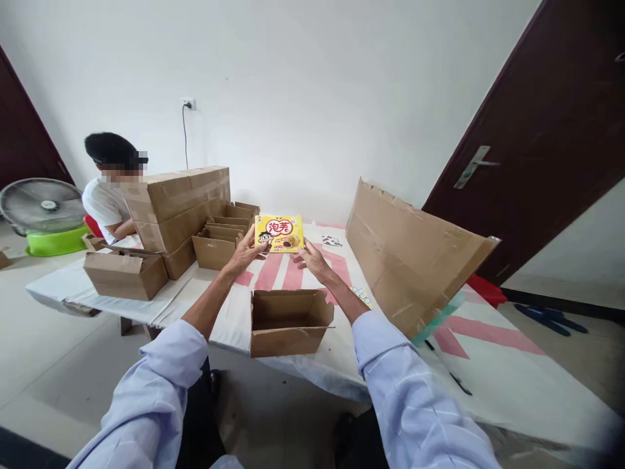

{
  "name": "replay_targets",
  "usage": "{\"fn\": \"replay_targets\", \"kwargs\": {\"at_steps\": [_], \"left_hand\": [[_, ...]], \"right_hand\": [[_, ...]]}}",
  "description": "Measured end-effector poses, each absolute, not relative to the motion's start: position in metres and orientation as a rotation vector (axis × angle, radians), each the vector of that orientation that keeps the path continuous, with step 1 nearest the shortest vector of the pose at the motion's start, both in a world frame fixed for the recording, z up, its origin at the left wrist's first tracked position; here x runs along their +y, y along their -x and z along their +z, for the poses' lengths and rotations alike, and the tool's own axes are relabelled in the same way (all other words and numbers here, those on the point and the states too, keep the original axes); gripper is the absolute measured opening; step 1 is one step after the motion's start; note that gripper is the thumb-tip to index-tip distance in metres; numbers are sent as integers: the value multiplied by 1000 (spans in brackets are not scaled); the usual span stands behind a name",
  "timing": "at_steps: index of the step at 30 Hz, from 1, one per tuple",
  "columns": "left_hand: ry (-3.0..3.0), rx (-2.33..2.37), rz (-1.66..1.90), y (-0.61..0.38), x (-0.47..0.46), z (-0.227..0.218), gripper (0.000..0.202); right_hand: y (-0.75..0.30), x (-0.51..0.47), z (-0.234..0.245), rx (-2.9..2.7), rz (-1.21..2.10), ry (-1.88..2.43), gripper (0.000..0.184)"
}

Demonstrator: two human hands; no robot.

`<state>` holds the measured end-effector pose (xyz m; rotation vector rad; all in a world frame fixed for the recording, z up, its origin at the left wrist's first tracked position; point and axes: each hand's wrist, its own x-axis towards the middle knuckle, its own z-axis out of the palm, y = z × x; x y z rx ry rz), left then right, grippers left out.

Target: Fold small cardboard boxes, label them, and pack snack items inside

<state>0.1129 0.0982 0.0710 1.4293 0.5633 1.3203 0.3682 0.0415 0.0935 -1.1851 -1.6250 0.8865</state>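
Beyond the near carton, the snack box is gripped at both ends by the left hand and right hand; probably light and crushable.

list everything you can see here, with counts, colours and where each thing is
yellow snack box: 1, yellow with red lettering, held above the table
open carton: 1, brown, near table edge, below the hands
small open cartons: several, brown, in a row behind the left hand
large closed cartons: a stack, brown, far left of the table
low carton: 1, brown, left end of the table
cardboard sheet: 1, brown, tilted up on the right
table: 1, white cover with pink stripes
fan: 1, grey on a green base, far left
door: 1, dark brown, right
co-worker: 1, white shirt, behind the stack
left hand: 1, light blue sleeve, grips the snack box's left side
right hand: 1, light blue sleeve, holds its lower right corner
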Motion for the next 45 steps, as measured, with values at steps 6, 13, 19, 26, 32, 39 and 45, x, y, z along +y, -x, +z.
{"fn": "replay_targets", "kwargs": {"at_steps": [6,13,19,26,32,39,45], "left_hand": [[-1305,665,1227,-132,110,15,109],[-1230,792,1124,-135,125,-33,105],[-1228,764,1064,-127,129,-57,101],[-1234,782,1059,-124,126,-60,102],[-1262,801,1085,-130,122,-32,101],[-1516,589,1293,-126,104,65,108],[-1628,389,1430,-122,58,131,101]], "right_hand": [[-389,48,54,-1570,1088,1341,63],[-400,46,28,-1546,1184,1424,69],[-396,34,4,-1565,1217,1307,81],[-396,33,-3,-1535,1274,1275,79],[-396,38,14,-1553,1169,1324,80],[-386,37,72,-1598,873,1133,78],[-377,9,114,-1648,654,953,79]]}}
